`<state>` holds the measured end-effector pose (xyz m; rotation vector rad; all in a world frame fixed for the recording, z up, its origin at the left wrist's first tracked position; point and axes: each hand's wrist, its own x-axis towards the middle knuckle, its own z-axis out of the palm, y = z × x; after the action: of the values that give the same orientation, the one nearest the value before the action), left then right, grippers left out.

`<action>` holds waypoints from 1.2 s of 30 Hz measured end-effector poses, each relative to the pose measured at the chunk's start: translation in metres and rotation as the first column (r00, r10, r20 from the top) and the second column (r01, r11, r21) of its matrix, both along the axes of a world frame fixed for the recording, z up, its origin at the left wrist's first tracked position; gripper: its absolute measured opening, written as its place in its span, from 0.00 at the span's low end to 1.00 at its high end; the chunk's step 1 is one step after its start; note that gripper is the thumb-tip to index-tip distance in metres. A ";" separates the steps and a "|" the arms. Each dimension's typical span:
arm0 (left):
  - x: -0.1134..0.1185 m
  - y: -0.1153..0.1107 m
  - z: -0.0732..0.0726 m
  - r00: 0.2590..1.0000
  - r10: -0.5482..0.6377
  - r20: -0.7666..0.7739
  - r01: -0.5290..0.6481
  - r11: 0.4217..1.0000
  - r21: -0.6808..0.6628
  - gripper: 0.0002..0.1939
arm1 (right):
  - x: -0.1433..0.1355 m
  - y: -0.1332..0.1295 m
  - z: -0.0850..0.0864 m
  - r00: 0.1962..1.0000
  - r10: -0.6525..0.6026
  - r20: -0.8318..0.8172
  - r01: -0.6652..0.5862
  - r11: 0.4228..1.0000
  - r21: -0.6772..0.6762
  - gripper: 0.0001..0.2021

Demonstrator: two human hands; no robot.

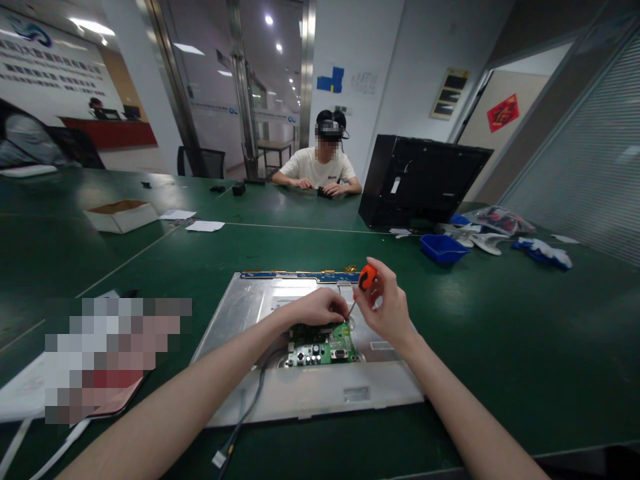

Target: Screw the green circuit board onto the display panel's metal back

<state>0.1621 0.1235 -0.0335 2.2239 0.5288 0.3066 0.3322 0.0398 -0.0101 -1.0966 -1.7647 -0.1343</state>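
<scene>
A silver metal display panel (320,393) lies flat on the green table, with a green circuit board (327,352) on its middle. My right hand (387,303) grips an orange and black screwdriver (367,277), its shaft slanting down to the board's upper right corner. Close to the screwdriver's tip, my left hand (323,308) has its fingers pinched together over the board; what they hold, if anything, is too small to name. From the board's left side a dark cable (257,393) runs down over the panel's front edge to a white connector.
A black monitor housing (425,180) stands at the back right, near a blue tray (444,248) and gloves (543,253). A white box (121,217) is at the left. Across the table (280,247) sits a person (323,163). A blurred-out item lies left of the panel.
</scene>
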 end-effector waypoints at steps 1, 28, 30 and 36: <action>0.000 0.000 -0.001 1.000 0.001 0.002 -0.001 1.000 0.000 0.06 | 0.000 0.001 -0.001 1.000 -0.009 0.004 0.008 1.000 0.012 0.27; 0.000 -0.001 0.000 1.000 0.004 0.004 -0.005 1.000 0.005 0.07 | 0.003 0.001 -0.002 0.999 0.047 0.027 -0.047 0.999 -0.020 0.30; 0.001 -0.001 0.000 1.000 0.007 -0.003 -0.007 1.000 0.008 0.07 | 0.003 -0.001 0.000 0.998 0.059 0.025 -0.058 0.998 -0.030 0.31; 0.000 -0.001 0.001 1.000 0.000 -0.002 0.000 1.000 0.011 0.06 | 0.002 0.001 -0.002 1.000 0.003 0.022 -0.003 1.000 0.002 0.29</action>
<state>0.1619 0.1226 -0.0321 2.2345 0.5299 0.3081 0.3337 0.0406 -0.0122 -1.0941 -1.7852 -0.1468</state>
